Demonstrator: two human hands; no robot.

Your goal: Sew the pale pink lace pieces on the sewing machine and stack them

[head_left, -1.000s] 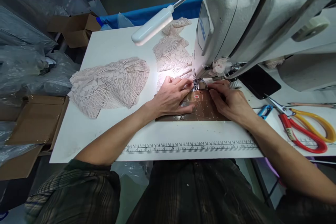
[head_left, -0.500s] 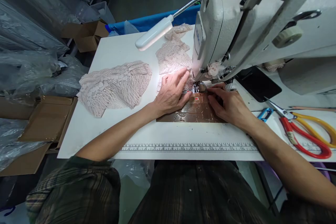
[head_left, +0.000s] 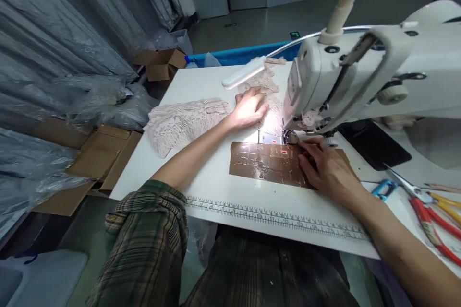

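Observation:
My left hand [head_left: 249, 111] lies on the far part of a pale pink lace piece [head_left: 272, 114], its fingers bent over the fabric. This lace runs back from the sewing machine's presser foot [head_left: 288, 137]. My right hand [head_left: 326, 168] rests on a brown taped plate [head_left: 264, 160] just right of the foot. Its index finger points toward the foot and its thumb is apart from it; the other fingers are partly hidden. A second bunched lace piece [head_left: 183, 122] lies left of my left forearm.
The white sewing machine [head_left: 313, 67] stands at the right, with a lit lamp [head_left: 245, 73] over the lace. A black phone [head_left: 376, 144], a blue thread snip [head_left: 384, 190] and scissors [head_left: 428, 216] lie at right. Cardboard boxes [head_left: 108, 146] stand left of the table [head_left: 209, 180].
My left hand has moved away from the presser foot, farther back on the lace, and uncovered the plate's left part. My right hand stays beside the foot. The view has tilted and shifted.

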